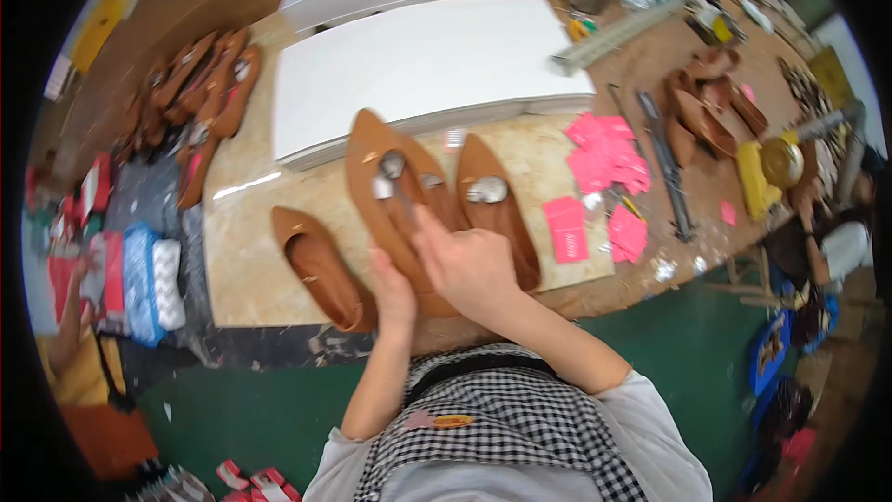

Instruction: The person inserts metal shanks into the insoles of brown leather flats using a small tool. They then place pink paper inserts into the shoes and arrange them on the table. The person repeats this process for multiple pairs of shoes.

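My left hand [392, 293] holds a brown pointed flat shoe [365, 167] by its heel end, tilted up off the stone-topped table. In my right hand [472, 265] is a slim tool [391, 165] with a rounded shiny metal head, reaching into that shoe's opening. Blur hides the tool's exact kind. Partly behind the held shoe lies another brown shoe, much of it covered. To the right rests a brown shoe [481, 163] with a crumpled silvery wad [487, 190] inside. A further brown shoe [307, 242] lies at the left, toe pointing away.
A stack of white sheets [427, 56] lies behind the shoes. Bright pink tags [609, 163] are scattered to the right, near a dark metal bar [664, 158]. More brown shoes lie at the far left [218, 84] and right [711, 116]. Other people sit at both sides.
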Tool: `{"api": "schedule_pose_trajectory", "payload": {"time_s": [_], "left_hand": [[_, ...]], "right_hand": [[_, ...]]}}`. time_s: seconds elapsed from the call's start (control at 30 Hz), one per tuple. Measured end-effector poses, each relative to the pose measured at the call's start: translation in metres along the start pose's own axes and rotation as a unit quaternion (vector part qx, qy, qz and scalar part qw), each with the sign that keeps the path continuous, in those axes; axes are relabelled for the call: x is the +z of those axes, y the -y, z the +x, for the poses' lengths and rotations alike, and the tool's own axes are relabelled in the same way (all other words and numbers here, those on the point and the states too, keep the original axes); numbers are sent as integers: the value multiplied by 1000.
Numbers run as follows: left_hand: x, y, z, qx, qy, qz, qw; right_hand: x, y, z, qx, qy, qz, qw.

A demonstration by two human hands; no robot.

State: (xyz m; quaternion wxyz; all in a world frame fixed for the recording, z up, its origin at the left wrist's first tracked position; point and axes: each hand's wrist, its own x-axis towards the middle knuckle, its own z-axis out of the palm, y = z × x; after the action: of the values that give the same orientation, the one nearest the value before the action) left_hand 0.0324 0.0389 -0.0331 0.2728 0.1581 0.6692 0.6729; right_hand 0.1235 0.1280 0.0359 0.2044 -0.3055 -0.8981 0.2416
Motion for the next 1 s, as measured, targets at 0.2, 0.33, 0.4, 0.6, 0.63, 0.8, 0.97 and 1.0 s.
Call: {"api": "schedule_pose_trajectory", "payload": {"time_s": [0.2, 0.33, 0.4, 0.6, 0.63, 0.8, 0.97, 1.0], "left_hand": [[-87, -10, 36, -96, 60, 100, 989], [-54, -47, 29, 143, -142, 546, 813], [-38, -28, 29, 216, 19, 459, 862], [-10, -8, 35, -60, 131, 285, 948], [-20, 9, 33, -19, 110, 142, 984], [2, -16, 9, -254, 209, -245, 912], [12, -32, 17, -134, 154, -163, 965], [8, -31, 17, -126, 127, -153, 972]], "right_hand": [[-90, -152, -32, 118, -177, 134, 968], [-160, -327, -105, 306, -183, -304, 884], [-151, -347, -114, 325, -120, -362, 865], [-180, -330, -111, 288, -120, -363, 878], [-185, -324, -115, 260, -157, -364, 880], [-149, -202, -61, 292, -207, 179, 916], [-93, -44, -46, 134, 45, 255, 956], [-86, -37, -43, 131, 58, 265, 954]]}}
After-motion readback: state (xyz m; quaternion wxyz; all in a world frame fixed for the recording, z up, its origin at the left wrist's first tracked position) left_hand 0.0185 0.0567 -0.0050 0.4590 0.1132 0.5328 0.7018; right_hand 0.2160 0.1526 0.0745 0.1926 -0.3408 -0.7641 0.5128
